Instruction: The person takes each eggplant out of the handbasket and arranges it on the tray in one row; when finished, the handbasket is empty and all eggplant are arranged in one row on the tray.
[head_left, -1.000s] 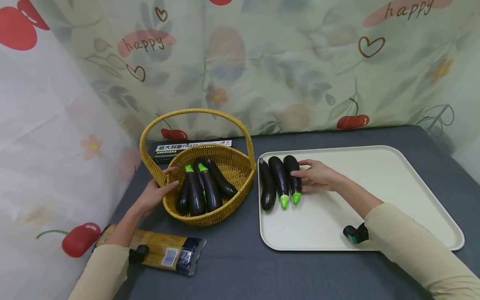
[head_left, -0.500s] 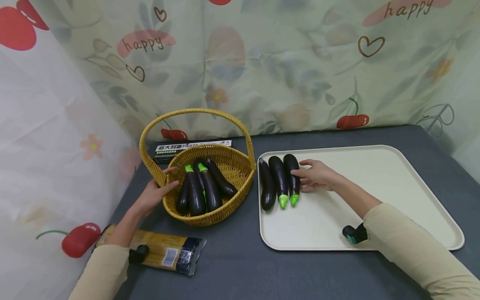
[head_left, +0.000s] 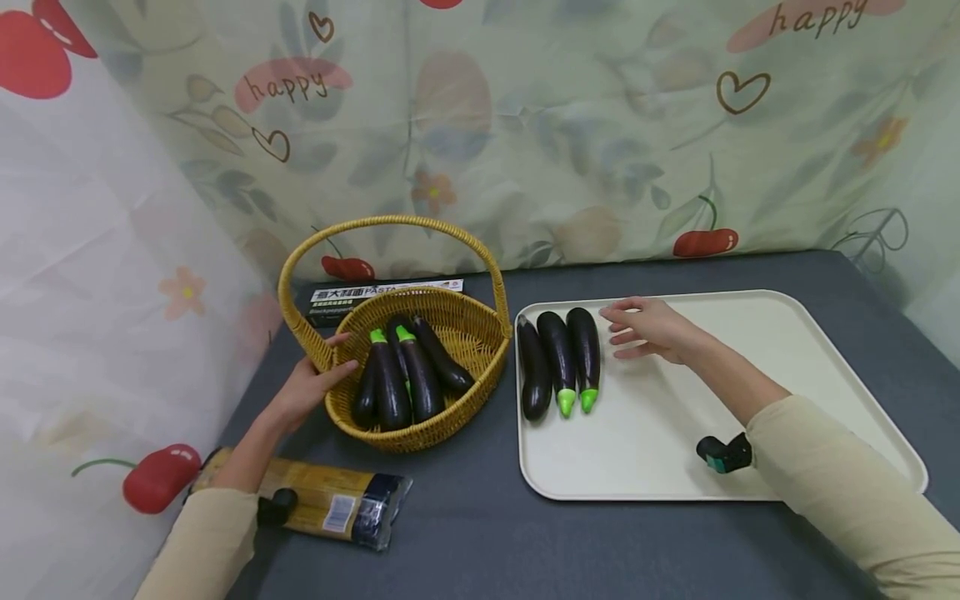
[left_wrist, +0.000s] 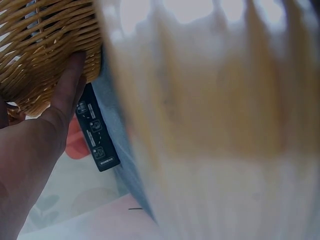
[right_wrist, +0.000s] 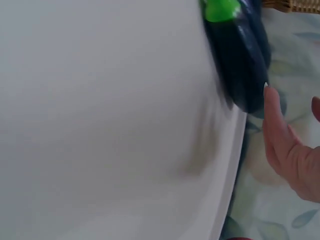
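In the head view my left hand grips the left rim of the wicker basket, thumb inside. The left wrist view shows fingers of that hand against the outside of the weave. Several eggplants lie in the basket. Three more lie side by side at the left end of the white tray. Just right of the rightmost one, my right hand hovers with relaxed fingers, holding nothing. In the right wrist view, this hand is beside an eggplant.
A yellow pasta packet with a dark end lies at the front left, partly under my left forearm. Behind the basket stands a black pasta box. Patterned cloth hangs behind the grey table.
My right hand has let go of the rightmost eggplant on the tray and moved slightly right and back. That eggplant had shifted a little left earlier. My left hand and the basket stay put.
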